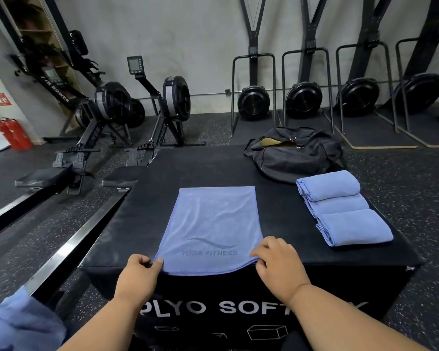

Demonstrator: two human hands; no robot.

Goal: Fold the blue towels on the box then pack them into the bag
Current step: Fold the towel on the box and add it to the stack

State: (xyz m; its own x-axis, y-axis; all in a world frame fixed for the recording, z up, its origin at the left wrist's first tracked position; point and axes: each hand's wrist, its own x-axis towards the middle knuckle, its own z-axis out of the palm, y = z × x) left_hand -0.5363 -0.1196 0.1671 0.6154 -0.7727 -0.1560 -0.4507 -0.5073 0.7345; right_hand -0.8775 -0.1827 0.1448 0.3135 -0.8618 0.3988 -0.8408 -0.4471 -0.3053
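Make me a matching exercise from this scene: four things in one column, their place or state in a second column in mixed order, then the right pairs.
Things:
1. flat towel
2. folded towels
3. bag
4. fire extinguishers

Places or states:
A. on the floor at far left, red
B. far right part of the box top, unzipped
C. near corners pinched by the left hand and right hand
D. three in a row along the box's right edge

Pairs: 1-C, 2-D, 3-B, 4-A

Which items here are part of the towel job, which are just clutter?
Job: spread blue towel, pinched by left hand and right hand; three folded towels; plyo box; black bag.
Clutter: rowing machines, fire extinguishers.
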